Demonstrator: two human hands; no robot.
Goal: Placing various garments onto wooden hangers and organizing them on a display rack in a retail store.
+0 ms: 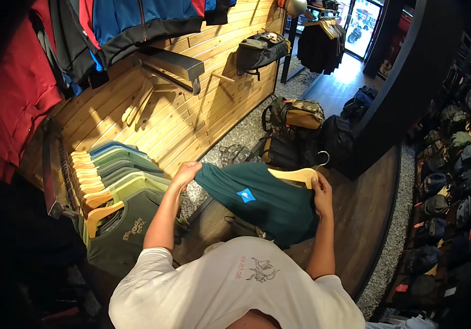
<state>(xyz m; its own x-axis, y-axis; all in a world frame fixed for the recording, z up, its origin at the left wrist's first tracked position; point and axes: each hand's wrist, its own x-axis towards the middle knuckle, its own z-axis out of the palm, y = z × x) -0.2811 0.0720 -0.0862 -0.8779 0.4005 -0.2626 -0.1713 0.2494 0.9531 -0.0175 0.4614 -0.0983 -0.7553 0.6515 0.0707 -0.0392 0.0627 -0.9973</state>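
Observation:
A dark green T-shirt (246,189) with a small blue and white print is stretched between my hands, in front of my chest. My left hand (187,174) is closed, pinching the shirt's left end. At the other side my right hand (323,193) is closed on the end of a light wooden hanger (294,175), with the shirt's fabric beside the fingers. The hanger lies partly inside the shirt, and its metal hook points up and away from me. Some of my right fingers are hidden behind the fabric.
Left of me, several shirts (131,219) hang on wooden hangers from a rail (54,175). Jackets (136,24) hang above by a wooden wall (191,118) with a metal bracket (172,66). Backpacks (301,115) stand ahead near a dark pillar (394,93). Caps (435,205) line the right-hand shelves.

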